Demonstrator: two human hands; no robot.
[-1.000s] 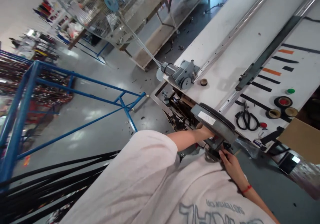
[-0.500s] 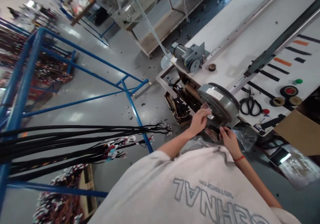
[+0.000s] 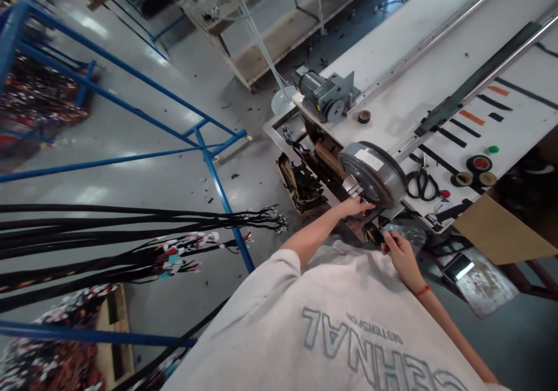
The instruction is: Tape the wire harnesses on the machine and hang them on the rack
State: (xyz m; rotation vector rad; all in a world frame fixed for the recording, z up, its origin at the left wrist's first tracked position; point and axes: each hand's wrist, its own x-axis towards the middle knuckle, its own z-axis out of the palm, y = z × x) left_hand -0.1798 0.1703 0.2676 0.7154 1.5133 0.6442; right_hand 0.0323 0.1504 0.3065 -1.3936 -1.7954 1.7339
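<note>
A grey round drum (image 3: 370,161) with a white label stands at the near end of the white table. Just below it, my left hand (image 3: 354,206) has its fingers closed together near a shiny metal bracket (image 3: 351,185); what they pinch is too small to make out. My right hand (image 3: 399,250), a red string at its wrist, is closed with thumb against fingers close to my shirt. Whatever is in that pinch is hidden. Between the hands, under the drum, a dark round thing with a yellowish part (image 3: 373,232) shows partly.
Black-handled scissors (image 3: 422,185), tape rolls (image 3: 479,163) and tape strips lie on the table (image 3: 392,97). A motor (image 3: 320,92) sits behind the drum. To the left, black cable bundles (image 3: 131,228) hang across a blue frame (image 3: 218,187). A cardboard flap (image 3: 501,228) juts out at right.
My left hand has moved down from the metal bracket to below it, uncovering the bracket. My right hand has drawn slightly down, away from the drum. The whole view has shifted a little.
</note>
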